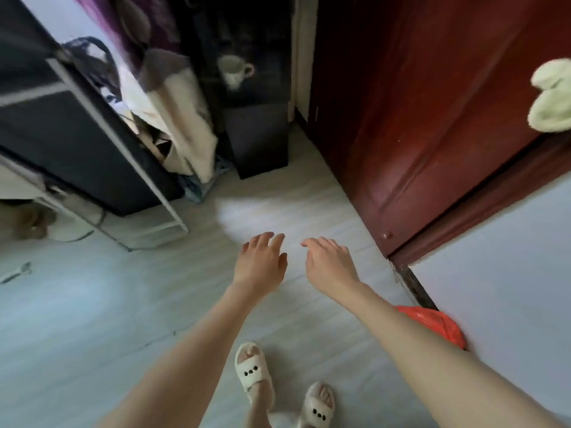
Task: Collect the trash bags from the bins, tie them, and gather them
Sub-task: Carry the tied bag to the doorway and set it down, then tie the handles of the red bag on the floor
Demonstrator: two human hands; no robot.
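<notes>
A: How many hands, and what do they hold?

B: Two, both stretched forward over the floor (92, 304). The left hand (261, 261) has its fingers spread and its grip loose, with nothing in it. The right hand (330, 261) is the same: open, fingers slack, empty.

A: Any bags?

B: One that I can count, an orange bag (438, 322) on the floor against the wall (500, 273), partly hidden under the right forearm, below the red door (417, 118). Whether it is tied I cannot tell.

A: Anything else?

B: Two slippers (253, 367) on the person's feet, one mug (234, 71) on the dark stand (259, 140), and a pile of clothes (182, 125) beside a black cabinet (61, 118).
</notes>
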